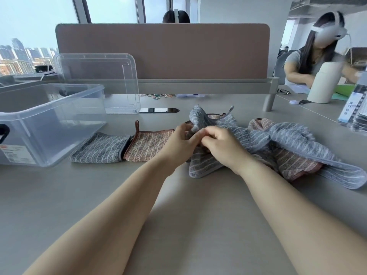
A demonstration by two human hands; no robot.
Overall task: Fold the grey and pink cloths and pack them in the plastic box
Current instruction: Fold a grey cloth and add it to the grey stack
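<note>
Head view: cloths (pixel 288 139) on grey desk (pixel 59 195), brown divider (pixel 162 50), windows (pixel 39 16) beyond.

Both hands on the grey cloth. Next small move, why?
Likely lift the grey cloth clear of the pile and lay it flat on the table. The left hand and right hand pinch its edge, but it is bunched and draped over the other cloths, so a fold cannot start yet.
</note>
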